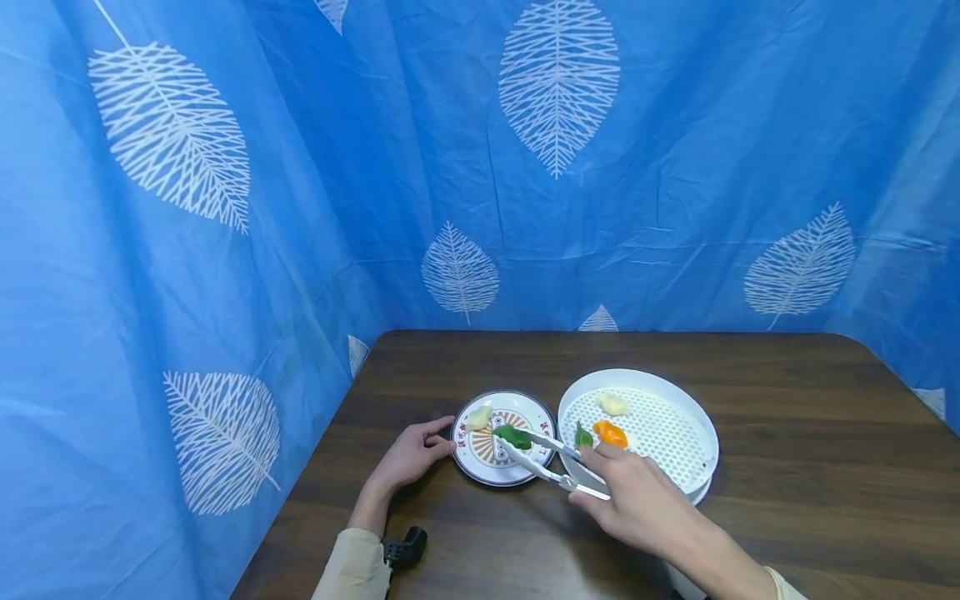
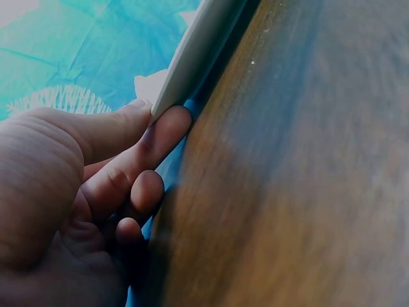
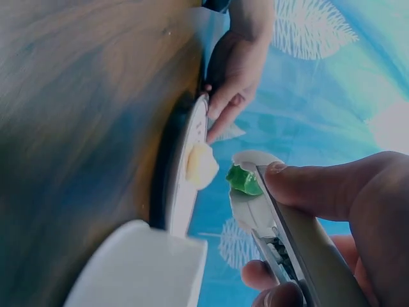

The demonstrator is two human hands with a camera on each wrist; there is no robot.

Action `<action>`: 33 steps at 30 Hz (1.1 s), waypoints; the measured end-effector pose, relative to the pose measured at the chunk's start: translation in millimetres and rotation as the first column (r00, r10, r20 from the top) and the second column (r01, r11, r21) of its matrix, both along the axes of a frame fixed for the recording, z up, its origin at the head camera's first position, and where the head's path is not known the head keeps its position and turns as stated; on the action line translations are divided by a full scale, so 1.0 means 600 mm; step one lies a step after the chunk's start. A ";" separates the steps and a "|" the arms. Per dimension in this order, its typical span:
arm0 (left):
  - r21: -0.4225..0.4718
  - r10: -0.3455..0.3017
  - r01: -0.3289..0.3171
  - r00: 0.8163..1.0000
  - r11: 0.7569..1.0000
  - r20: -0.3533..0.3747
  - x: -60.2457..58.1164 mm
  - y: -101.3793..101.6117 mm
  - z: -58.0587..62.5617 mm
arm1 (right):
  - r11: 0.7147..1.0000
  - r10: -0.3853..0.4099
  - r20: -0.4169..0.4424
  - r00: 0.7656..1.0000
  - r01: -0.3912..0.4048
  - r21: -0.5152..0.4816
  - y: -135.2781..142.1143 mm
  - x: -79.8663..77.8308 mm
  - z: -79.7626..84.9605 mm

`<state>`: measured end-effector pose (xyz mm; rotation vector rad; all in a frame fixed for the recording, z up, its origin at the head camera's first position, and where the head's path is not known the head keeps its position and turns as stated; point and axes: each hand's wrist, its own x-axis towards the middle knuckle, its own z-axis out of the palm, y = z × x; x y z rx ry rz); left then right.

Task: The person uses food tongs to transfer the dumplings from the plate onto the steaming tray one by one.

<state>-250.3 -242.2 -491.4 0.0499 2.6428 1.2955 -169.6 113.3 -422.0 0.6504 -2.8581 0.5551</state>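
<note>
My left hand [image 1: 411, 454] pinches the left rim of a patterned white plate [image 1: 500, 477] between thumb and fingers; the left wrist view shows the plate's edge [image 2: 192, 61] in that pinch. A pale dumpling-shaped piece [image 1: 479, 417] lies on the plate's left part. With my right hand [image 1: 645, 498] I hold metal tongs [image 1: 566, 482] with white tips. Between those tips is a green dumpling-shaped piece [image 1: 513, 437], held over the plate; in the right wrist view the green piece [image 3: 244, 181] appears apart from the plate's surface.
A round white tray [image 1: 693, 417] with a perforated bottom stands right of the plate. In it lie a pale piece [image 1: 613, 404], an orange piece [image 1: 611, 433] and another green piece [image 1: 583, 434]. Blue leaf-printed cloth [image 1: 637, 275] hangs behind the brown wooden table [image 1: 810, 467].
</note>
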 end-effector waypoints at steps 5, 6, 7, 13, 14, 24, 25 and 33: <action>-0.002 0.007 -0.007 1.000 1.000 0.012 -0.002 0.001 0.000 | 0.999 -0.028 0.013 1.000 0.027 0.032 0.031 0.006 0.015; -0.004 0.009 -0.009 1.000 1.000 0.014 -0.003 0.001 0.000 | 0.998 -0.035 0.014 0.999 0.035 0.043 0.039 0.006 0.018; -0.006 0.011 -0.011 1.000 1.000 0.016 -0.003 0.002 0.000 | 0.998 -0.043 0.018 0.999 0.042 0.053 0.046 0.007 0.021; -0.011 0.018 -0.018 1.000 1.000 0.011 -0.003 0.003 0.001 | 0.996 -0.056 -0.044 0.997 0.059 0.071 0.087 0.009 0.023; -0.010 0.018 -0.018 1.000 1.000 0.011 -0.003 0.003 0.001 | 0.996 -0.060 -0.056 0.997 0.064 0.065 0.093 0.010 0.022; -0.008 0.025 -0.024 1.000 1.000 0.010 0.000 0.001 0.001 | 0.992 -0.094 -0.089 0.992 0.101 0.072 0.146 0.005 0.015; -0.008 0.025 -0.025 1.000 1.000 0.010 0.000 0.001 0.001 | 0.992 -0.098 -0.088 0.991 0.105 0.075 0.150 0.004 0.015; -0.013 0.019 -0.019 1.000 1.000 0.008 -0.002 0.003 -0.001 | 0.978 -0.173 -0.045 0.984 0.177 0.109 0.181 -0.005 0.003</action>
